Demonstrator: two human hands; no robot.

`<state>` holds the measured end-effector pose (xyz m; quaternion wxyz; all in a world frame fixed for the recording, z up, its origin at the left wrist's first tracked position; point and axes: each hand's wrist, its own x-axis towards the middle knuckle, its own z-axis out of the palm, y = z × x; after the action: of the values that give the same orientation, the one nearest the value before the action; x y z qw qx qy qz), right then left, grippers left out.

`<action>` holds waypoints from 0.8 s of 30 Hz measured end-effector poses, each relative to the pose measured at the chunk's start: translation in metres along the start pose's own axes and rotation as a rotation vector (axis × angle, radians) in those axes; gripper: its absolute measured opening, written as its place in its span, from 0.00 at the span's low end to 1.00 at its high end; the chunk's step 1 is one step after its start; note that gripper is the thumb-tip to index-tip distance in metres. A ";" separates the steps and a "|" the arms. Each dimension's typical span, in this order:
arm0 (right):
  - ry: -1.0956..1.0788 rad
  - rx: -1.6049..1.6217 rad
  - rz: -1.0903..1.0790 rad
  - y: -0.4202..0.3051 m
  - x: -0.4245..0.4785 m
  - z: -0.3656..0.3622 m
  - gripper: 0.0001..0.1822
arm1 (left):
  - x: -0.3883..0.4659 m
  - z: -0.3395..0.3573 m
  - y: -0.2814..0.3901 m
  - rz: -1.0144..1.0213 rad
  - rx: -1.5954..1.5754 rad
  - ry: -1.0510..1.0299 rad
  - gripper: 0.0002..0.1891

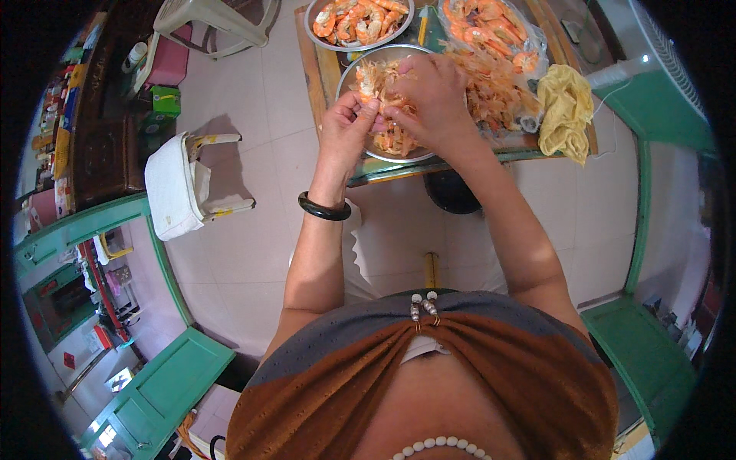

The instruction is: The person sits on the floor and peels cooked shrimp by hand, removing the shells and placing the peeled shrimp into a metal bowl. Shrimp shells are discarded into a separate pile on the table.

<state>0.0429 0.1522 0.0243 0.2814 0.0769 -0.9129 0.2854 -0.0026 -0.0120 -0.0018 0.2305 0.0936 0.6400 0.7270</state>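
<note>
Over a metal bowl (pixel 352 70) on the table, my left hand (pixel 345 129) pinches a cooked orange shrimp (pixel 367 83) between thumb and fingers. My right hand (pixel 440 98) is curled close beside it, above the bowl. Its fingertips are partly hidden, and what they hold is unclear. Loose shrimp shells (pixel 397 146) lie in the bowl under both hands. To the right of my right hand spreads a heap of shells (pixel 497 103) on clear plastic. A dark bangle (pixel 324 207) circles my left wrist.
Whole shrimp fill a second bowl (pixel 359 23) at the back left and a plastic bag (pixel 489 26) at the back right. A yellow cloth (pixel 566 112) hangs over the table's (pixel 313 80) right corner. A white-covered stool (pixel 175 187) stands on the floor at left.
</note>
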 end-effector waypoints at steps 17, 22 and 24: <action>-0.140 0.219 0.304 0.013 -0.016 0.025 0.12 | -0.005 0.014 -0.001 0.005 0.098 -0.026 0.06; -0.161 0.249 0.287 0.013 -0.016 0.025 0.12 | -0.002 0.009 -0.010 0.060 0.166 -0.046 0.05; -0.112 0.251 0.239 0.013 -0.016 0.025 0.12 | -0.001 0.008 -0.013 0.082 0.166 -0.046 0.05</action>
<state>0.0404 0.1481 -0.0080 0.1824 0.0179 -0.8871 0.4236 0.0047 -0.0040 -0.0127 0.2067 0.1554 0.6880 0.6781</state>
